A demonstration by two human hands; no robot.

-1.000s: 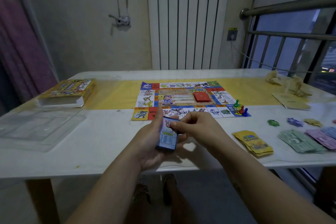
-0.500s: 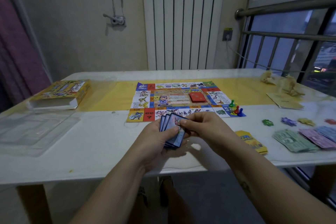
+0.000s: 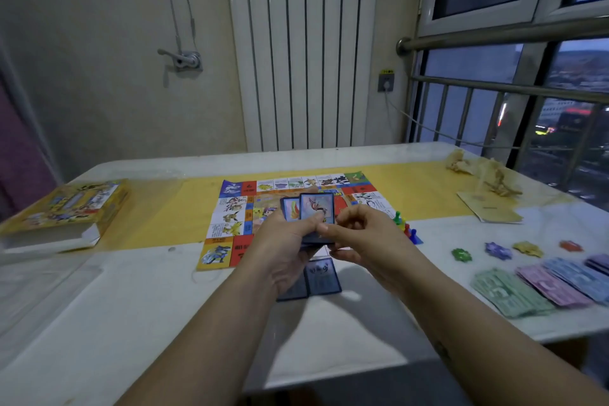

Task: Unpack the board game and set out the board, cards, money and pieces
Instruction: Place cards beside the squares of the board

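Note:
My left hand (image 3: 283,250) grips a fanned stack of blue-bordered cards (image 3: 313,212) above the table, thumb pressed on the front card. My right hand (image 3: 365,241) is right beside it, fingers curled, fingertips at the stack's lower right edge. Two blue cards (image 3: 321,277) lie flat on the table just below my hands. Behind them the colourful game board (image 3: 230,217) lies unfolded. Coloured pawns (image 3: 407,227) stand at its right corner. Stacks of paper money (image 3: 540,283) are laid out at the right.
The yellow game box (image 3: 66,204) sits at the left, with a clear plastic tray (image 3: 39,277) in front of it. Small coloured tokens (image 3: 497,250) lie above the money. A booklet (image 3: 494,208) and crumpled paper (image 3: 481,171) are at the back right. A railing runs along the right.
The hands rose and moved forward over the board's near edge. The stack is fanned wider, faces showing. Two blue cards now lie on the table under the hands.

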